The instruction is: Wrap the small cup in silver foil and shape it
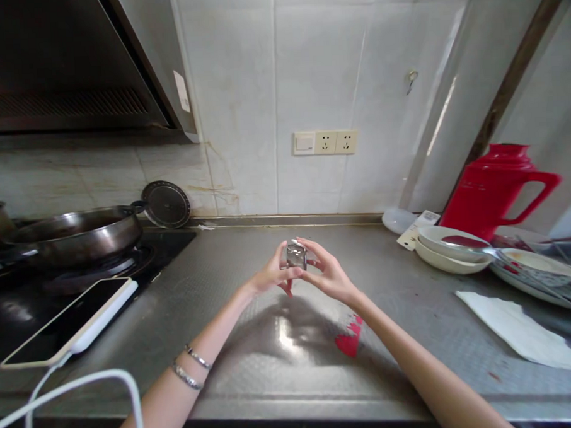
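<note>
Two hands, partly curled: your left hand and right hand grip a small shiny grey object from its left and right sides, above the steel counter, left of the bowls. Use even finger pressure; material unclear, so squeeze lightly.

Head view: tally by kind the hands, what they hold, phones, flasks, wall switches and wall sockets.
Left hand and right hand: 2
Small grey object, held: 1
Phone: 1
Red flask: 1
Wall switch: 1
Wall sockets: 2
Total: 8
</note>
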{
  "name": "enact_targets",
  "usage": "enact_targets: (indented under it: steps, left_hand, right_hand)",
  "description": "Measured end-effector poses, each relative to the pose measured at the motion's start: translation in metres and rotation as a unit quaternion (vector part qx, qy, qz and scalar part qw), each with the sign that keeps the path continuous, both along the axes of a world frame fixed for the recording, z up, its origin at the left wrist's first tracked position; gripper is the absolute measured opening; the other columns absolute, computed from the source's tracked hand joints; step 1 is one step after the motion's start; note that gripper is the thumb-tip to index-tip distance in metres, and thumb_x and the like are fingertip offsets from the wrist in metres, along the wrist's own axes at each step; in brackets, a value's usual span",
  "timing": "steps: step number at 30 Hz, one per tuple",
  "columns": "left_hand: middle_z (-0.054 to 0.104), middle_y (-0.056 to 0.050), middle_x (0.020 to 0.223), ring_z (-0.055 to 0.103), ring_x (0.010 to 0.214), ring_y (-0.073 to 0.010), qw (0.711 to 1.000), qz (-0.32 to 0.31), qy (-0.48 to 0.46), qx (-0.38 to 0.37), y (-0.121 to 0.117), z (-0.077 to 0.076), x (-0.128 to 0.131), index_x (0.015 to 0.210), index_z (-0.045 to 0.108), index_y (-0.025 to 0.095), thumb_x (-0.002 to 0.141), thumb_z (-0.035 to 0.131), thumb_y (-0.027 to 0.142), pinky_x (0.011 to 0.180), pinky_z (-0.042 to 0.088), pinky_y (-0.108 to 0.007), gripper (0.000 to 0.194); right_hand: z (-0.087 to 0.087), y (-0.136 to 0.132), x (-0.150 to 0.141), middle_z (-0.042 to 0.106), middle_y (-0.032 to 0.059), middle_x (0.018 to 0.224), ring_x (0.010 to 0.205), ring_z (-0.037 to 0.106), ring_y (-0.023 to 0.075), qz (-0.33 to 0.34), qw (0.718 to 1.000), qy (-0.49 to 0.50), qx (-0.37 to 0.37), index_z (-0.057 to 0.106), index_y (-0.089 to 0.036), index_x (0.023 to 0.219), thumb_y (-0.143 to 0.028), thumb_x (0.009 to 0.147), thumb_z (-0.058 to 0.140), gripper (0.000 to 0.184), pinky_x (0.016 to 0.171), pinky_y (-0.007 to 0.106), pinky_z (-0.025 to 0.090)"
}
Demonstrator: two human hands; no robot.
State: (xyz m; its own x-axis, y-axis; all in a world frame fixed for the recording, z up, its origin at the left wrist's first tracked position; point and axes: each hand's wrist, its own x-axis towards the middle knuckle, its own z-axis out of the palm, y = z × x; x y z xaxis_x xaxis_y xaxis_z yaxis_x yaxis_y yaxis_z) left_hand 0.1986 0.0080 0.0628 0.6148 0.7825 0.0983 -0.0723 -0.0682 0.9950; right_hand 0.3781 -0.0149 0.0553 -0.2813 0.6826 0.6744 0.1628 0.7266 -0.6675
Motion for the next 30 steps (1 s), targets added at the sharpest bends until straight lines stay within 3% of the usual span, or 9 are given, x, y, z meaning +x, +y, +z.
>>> enact_targets:
  steps: [3, 6, 10, 17, 20, 25, 30]
  left_hand:
    - [0.06, -0.015, 0.114, 0.061, 0.059, -0.0115, 0.998, -0.014, 0.041, 0.056, 0.004, -0.004, -0.006, 0.148, -0.006, 0.033, 0.053, 0.087, 0.029, 0.051, 0.053, -0.027, 0.132]
    - [0.053, -0.02, 0.127, 0.064, 0.072, -0.0152, 0.981, 0.05, 0.073, 0.175, 0.004, -0.006, -0.007, 0.149, 0.002, 0.032, 0.044, 0.089, 0.021, 0.058, 0.053, -0.026, 0.137]
    - [0.047, -0.019, 0.135, 0.064, 0.093, -0.0233, 0.949, 0.123, 0.089, 0.277, 0.003, -0.009, -0.005, 0.149, 0.013, 0.03, 0.045, 0.089, 0.025, 0.068, 0.054, -0.029, 0.129]
    - [0.056, -0.017, 0.128, 0.056, 0.117, -0.0286, 0.926, 0.126, 0.087, 0.345, 0.006, -0.016, 0.0, 0.148, 0.016, 0.023, 0.054, 0.086, 0.031, 0.099, 0.044, -0.043, 0.117]
    - [0.056, -0.017, 0.128, 0.056, 0.116, -0.0287, 0.926, 0.146, 0.09, 0.336, 0.005, -0.017, 0.002, 0.146, 0.018, 0.022, 0.056, 0.085, 0.032, 0.1, 0.043, -0.044, 0.112]
    - [0.051, -0.017, 0.135, 0.054, 0.118, -0.0294, 0.916, 0.184, 0.112, 0.339, 0.002, -0.015, 0.005, 0.141, 0.028, 0.021, 0.054, 0.085, 0.035, 0.1, 0.043, -0.043, 0.105]
    - [0.054, -0.015, 0.131, 0.058, 0.111, -0.0281, 0.912, 0.19, 0.127, 0.341, -0.002, -0.015, 0.008, 0.138, 0.031, 0.02, 0.052, 0.086, 0.035, 0.095, 0.046, -0.04, 0.103]
  right_hand:
    - [-0.002, 0.003, -0.002, 0.055, 0.0121, 0.133, 0.114, 0.059, 0.0249, -0.008, 0.995, 0.079, -0.06, 0.055, -0.025, 0.126, -0.034, 0.073, 0.074, 0.057, 0.085, 0.037, 0.057]
    - [-0.003, 0.007, -0.003, 0.063, 0.0107, 0.123, 0.107, 0.063, 0.0249, -0.029, 0.986, 0.128, -0.099, 0.059, -0.023, 0.121, -0.036, 0.069, 0.077, 0.056, 0.081, 0.036, 0.059]
    - [-0.002, 0.007, -0.004, 0.066, 0.0097, 0.118, 0.106, 0.064, 0.0249, -0.039, 0.986, 0.125, -0.106, 0.061, -0.022, 0.119, -0.036, 0.068, 0.077, 0.055, 0.082, 0.036, 0.059]
    - [-0.002, 0.0, -0.01, 0.063, 0.0106, 0.123, 0.107, 0.063, 0.0245, -0.028, 0.991, 0.094, -0.094, 0.06, -0.022, 0.119, -0.039, 0.07, 0.076, 0.054, 0.082, 0.036, 0.059]
    - [0.001, -0.001, -0.01, 0.064, 0.0101, 0.122, 0.108, 0.063, 0.0247, -0.035, 0.991, 0.094, -0.088, 0.06, -0.022, 0.119, -0.041, 0.07, 0.076, 0.055, 0.086, 0.037, 0.058]
    - [0.001, 0.003, -0.007, 0.065, 0.008, 0.122, 0.11, 0.062, 0.0233, -0.044, 0.992, 0.082, -0.081, 0.062, -0.023, 0.118, -0.046, 0.086, 0.058, 0.04, 0.086, 0.037, 0.057]
    - [-0.001, 0.006, -0.003, 0.071, 0.0079, 0.108, 0.1, 0.066, 0.0235, -0.117, 0.989, 0.077, -0.038, 0.07, -0.021, 0.104, -0.04, 0.089, 0.056, 0.028, 0.083, 0.038, 0.057]
